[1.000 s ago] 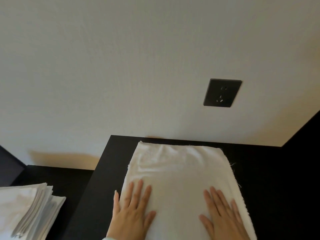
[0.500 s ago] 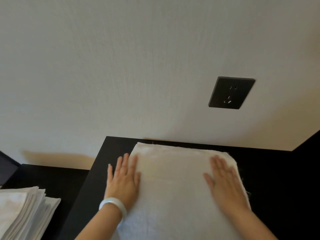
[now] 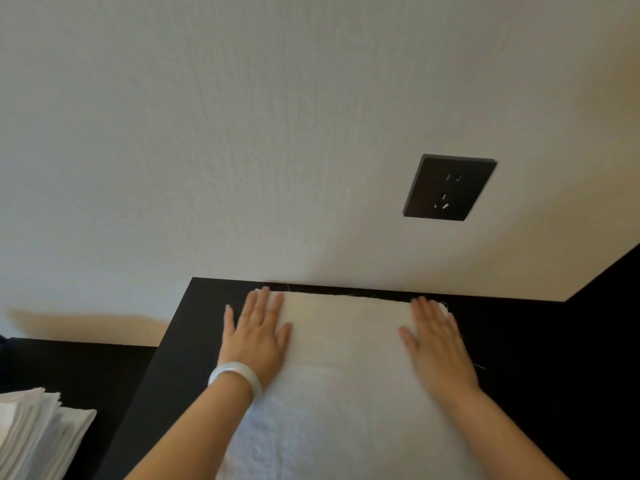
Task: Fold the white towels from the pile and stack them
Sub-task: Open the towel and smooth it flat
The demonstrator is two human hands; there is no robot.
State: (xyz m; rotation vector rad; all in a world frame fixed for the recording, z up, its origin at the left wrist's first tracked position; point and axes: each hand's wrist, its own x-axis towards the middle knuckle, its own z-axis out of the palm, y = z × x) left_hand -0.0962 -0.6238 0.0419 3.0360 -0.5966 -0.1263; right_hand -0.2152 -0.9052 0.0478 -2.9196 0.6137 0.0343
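Head view: left hand and right hand, fingers straight, press flat the white towel; judged soft, light, limp, best pinched at corners.

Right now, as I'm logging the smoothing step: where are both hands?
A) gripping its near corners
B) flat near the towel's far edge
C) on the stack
B: the left hand and right hand lie flat, fingers straight, at the far edge of the towel.

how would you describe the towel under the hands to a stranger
Find the black table below the wall socket. The towel lies flat on it under the left hand and right hand, unlike the folded stack at lower left.
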